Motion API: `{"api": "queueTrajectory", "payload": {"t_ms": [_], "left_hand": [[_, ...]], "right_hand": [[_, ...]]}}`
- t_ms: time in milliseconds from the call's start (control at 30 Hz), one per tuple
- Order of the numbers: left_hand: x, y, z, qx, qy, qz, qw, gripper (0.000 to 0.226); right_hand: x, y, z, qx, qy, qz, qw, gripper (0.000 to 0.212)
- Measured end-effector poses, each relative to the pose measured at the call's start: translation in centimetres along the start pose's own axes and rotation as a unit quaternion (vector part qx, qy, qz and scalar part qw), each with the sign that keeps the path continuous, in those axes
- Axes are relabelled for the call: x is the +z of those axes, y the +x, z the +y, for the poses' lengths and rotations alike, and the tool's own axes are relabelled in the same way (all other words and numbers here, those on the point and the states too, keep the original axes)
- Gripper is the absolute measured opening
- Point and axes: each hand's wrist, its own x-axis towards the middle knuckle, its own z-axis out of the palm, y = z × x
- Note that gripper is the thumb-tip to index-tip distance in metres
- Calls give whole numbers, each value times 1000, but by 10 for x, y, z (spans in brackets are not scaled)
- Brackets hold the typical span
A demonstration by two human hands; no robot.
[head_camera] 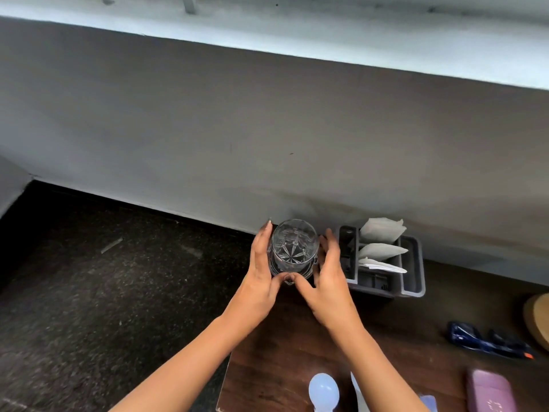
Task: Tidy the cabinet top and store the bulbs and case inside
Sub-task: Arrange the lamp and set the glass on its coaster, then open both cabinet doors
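Note:
A clear cut-glass tumbler (294,246) stands on a dark base at the back left corner of the brown wooden cabinet top (282,346). My left hand (263,272) cups its left side and my right hand (323,278) cups its right side; both thumbs meet at the front of the dark base. A pale blue-white bulb (323,392) lies at the near edge of the cabinet top. A pink-purple case (490,392) lies at the near right.
A grey compartment tray (413,263) with white sachets and folded paper stands right of the glass, against the grey wall. A dark blue tool (487,343) and a round wooden item (537,319) lie at the right. Dark speckled floor lies to the left.

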Motion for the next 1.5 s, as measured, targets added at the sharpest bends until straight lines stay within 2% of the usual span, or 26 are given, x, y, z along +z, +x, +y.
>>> {"api": "queueTrajectory", "payload": {"t_ms": [167, 267, 400, 533, 700, 900, 967, 1033, 1100, 1167, 1367, 1500], "left_hand": [[5, -16, 15, 49, 119, 84, 988, 90], [12, -31, 20, 61, 224, 121, 965, 83], [17, -60, 35, 76, 290, 104, 948, 60], [23, -102, 49, 119, 329, 81, 933, 43], [48, -182, 56, 108, 267, 74, 955, 35], [108, -274, 66, -25, 190, 26, 981, 31], [134, -295, 58, -13, 160, 19, 987, 25], [158, -310, 52, -50, 86, 0, 995, 21], [181, -313, 40, -64, 34, 12, 997, 9], [204, -316, 21, -72, -5, 40, 997, 23], [265, -295, -58, -10, -83, 147, 986, 46], [290, -283, -90, 55, -98, 166, 980, 52]], "right_hand": [[-3, -19, -4, 4, 29, 50, 998, 80], [-10, -34, -14, -18, 27, 66, 997, 64], [-22, -67, -21, -70, -8, 121, 990, 39], [-40, -104, -13, -84, -43, 158, 983, 30], [-65, -163, 2, -100, -51, 177, 978, 29], [-97, -255, 33, -136, -69, 171, 973, 41], [-101, -283, 58, -160, -78, 207, 962, 31], [-99, -304, 92, -169, -70, 250, 951, 21], [-92, -315, 134, -170, -55, 285, 942, 19], [-77, -320, 179, -173, -48, 313, 933, 20], [-29, -290, 295, -162, 4, 358, 919, 36], [-14, -266, 325, -170, 32, 305, 937, 55]]}}
